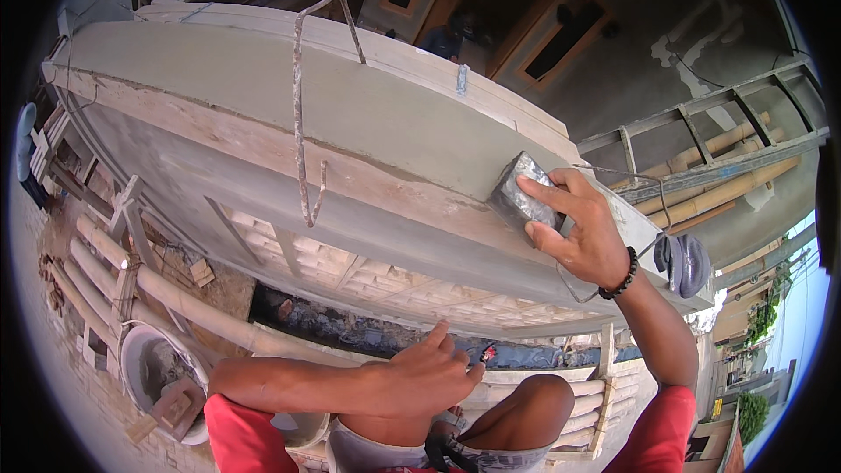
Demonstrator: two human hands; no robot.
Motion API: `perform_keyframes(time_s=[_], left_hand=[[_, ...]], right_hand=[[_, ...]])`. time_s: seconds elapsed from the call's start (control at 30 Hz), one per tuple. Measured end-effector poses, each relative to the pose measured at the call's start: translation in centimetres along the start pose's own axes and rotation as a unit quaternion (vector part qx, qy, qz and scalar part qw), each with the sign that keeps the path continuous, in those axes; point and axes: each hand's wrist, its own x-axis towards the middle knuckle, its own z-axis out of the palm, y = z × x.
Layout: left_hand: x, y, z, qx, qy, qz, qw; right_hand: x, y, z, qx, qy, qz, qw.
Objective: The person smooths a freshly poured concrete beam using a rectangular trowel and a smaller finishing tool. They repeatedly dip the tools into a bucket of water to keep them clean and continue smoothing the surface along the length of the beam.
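Note:
My right hand point(578, 219), a beaded bracelet at its wrist, grips a dark grey, cement-smeared block point(523, 186) between thumb and fingers. The block touches the outer edge of the damp grey plaster strip point(377, 118) along the ledge top. Low in front of my body, over my bent knee, is my left hand point(429, 375); its index finger points out while the others curl in. A small red and dark thing point(488, 353) shows by its thumb, too small to name, and I cannot tell whether it is held.
Bent, mortar-crusted metal rods point(300, 114) hook over the ledge. A dark grey bundle point(681, 264) hangs at the right. Bamboo poles point(219, 311) run below, beside a bucket point(131, 368) with mortar. A ladder-like metal frame point(701, 136) and more bamboo lie right. Someone point(442, 39) is in the shaded background.

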Motion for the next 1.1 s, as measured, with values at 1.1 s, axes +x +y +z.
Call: perform_keyframes(time_s=[1.1], left_hand=[[-1.2,-1.0,1.4,-0.014,0.025,-0.009,1.000]], right_hand=[[0.8,0.2,0.4,-0.037,0.034,0.000,0.999]])
